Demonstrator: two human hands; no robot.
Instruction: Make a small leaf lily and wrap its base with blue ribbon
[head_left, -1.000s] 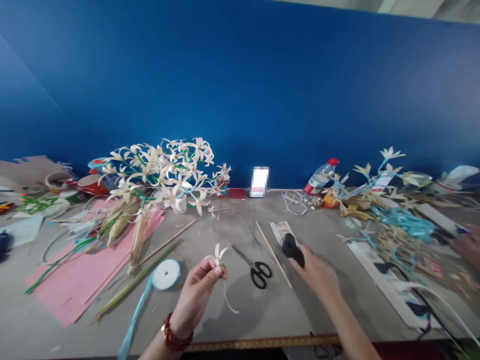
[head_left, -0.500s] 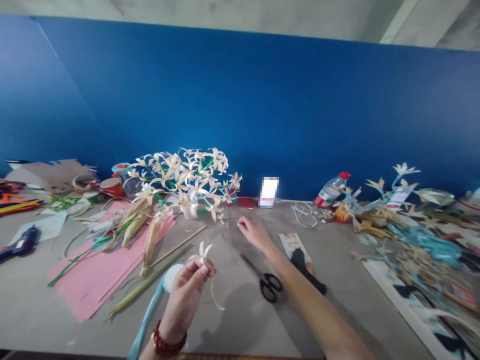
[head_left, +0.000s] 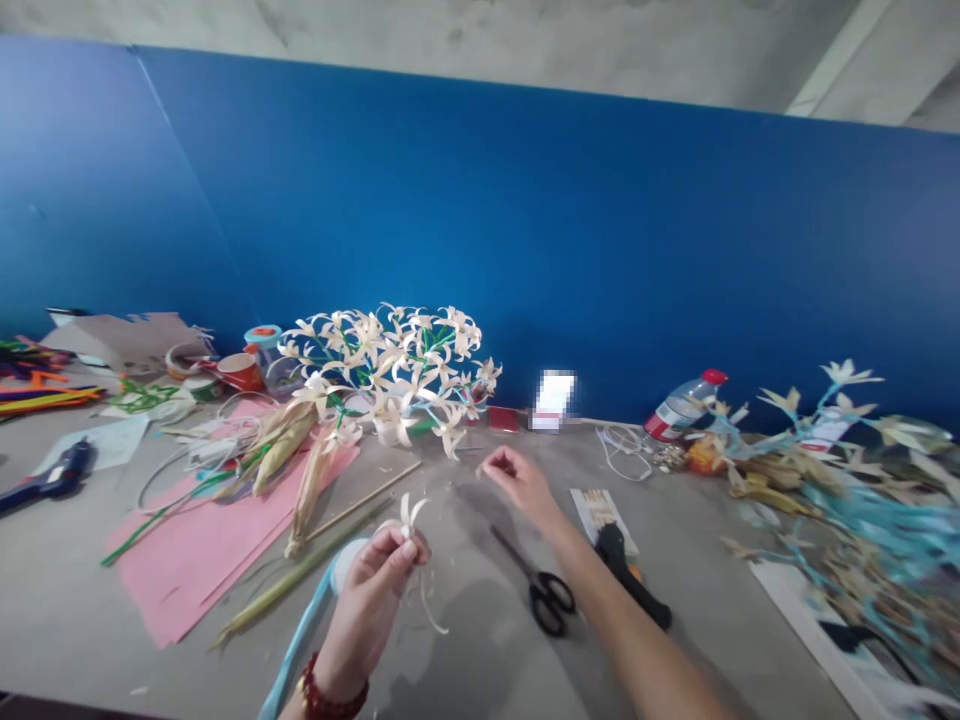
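My left hand [head_left: 386,565] pinches a small white flower [head_left: 409,515] at its base, petals pointing up, with a thin pale strand hanging below. Over the table to the right and farther off, my right hand [head_left: 514,480] has its fingers pressed together; whatever is between the fingertips is too small to make out. Black-handled scissors [head_left: 551,600] lie below my right hand. Behind both hands stands a large bunch of cream flowers [head_left: 390,350] on green stems. A roll of light blue ribbon [head_left: 306,620] lies beside my left wrist.
Pink paper [head_left: 202,560], husks and a thin stick lie at the left, with a dark blue glue gun [head_left: 56,478] farther out. A black glue gun [head_left: 630,575] rests right of my right forearm. A bottle [head_left: 682,405] and more flowers [head_left: 847,375] stand at the right.
The view has shifted, so the table's objects appear farther right and slightly lower. My left hand still holds the flower; my right hand's fingers have curled slightly and turned.
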